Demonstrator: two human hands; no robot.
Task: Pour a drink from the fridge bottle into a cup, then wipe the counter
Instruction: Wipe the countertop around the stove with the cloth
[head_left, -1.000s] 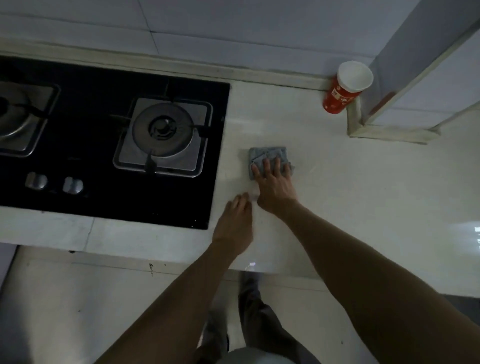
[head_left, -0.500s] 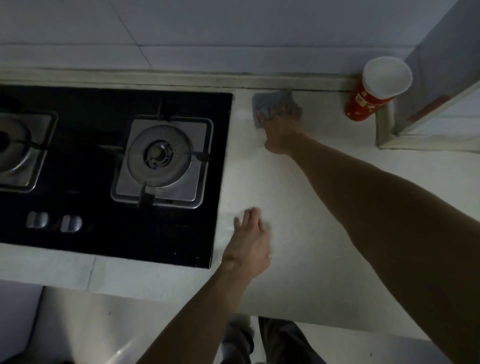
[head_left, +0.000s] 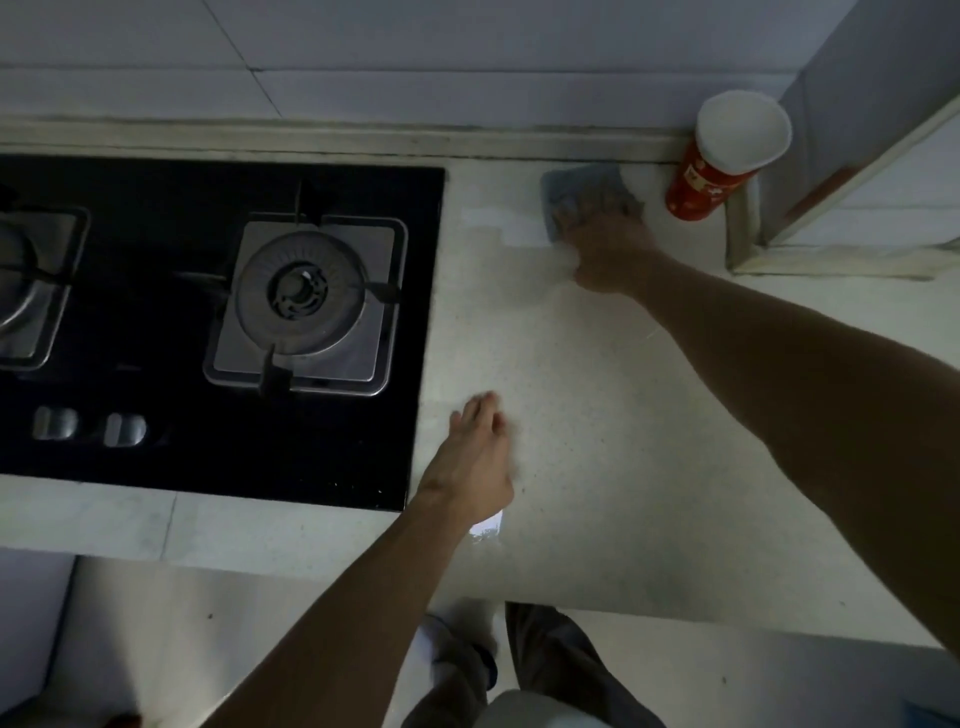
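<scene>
A grey-blue cloth (head_left: 563, 188) lies flat on the pale counter (head_left: 597, 415) near the back wall. My right hand (head_left: 605, 244) presses down on it, fingers spread over the cloth and hiding its near half. A wet streak shows on the counter just left of the cloth. A red paper cup (head_left: 719, 156) with a white inside stands upright at the back right, a short gap to the right of the cloth. My left hand (head_left: 475, 457) rests flat on the counter near the hob's right edge, holding nothing. No bottle is in view.
A black glass gas hob (head_left: 156, 322) with two burners and two knobs fills the left of the counter. A white pillar or frame (head_left: 831, 208) stands at the back right behind the cup. The counter's front edge runs below my left hand; floor and my legs lie beneath.
My right hand pushed the cloth from mid-counter away to the back wall, then slightly right toward the cup. My left hand stayed flat on the counter.
</scene>
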